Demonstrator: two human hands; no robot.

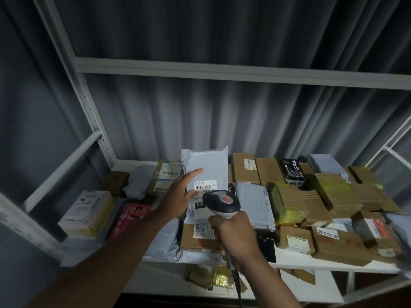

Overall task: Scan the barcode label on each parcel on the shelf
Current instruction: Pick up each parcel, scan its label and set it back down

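**Parcel held up to a barcode scanner**

A grey mailer parcel (204, 172) is held upright above the crowded shelf (333, 266) by the left hand (178, 196), thumb across its barcode label (203, 186). A handheld scanner (222, 203) is gripped by the right hand (235, 236), its head just before the label.

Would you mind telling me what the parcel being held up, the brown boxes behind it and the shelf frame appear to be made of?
The held parcel looks like a soft grey plastic mailer: smooth, faintly creased, with a sealed edge along the top. The brown boxes look like matte cardboard, with tape seams and paper labels. The shelf frame seems to be white-painted metal, judging by its slotted upright, though that is less certain.
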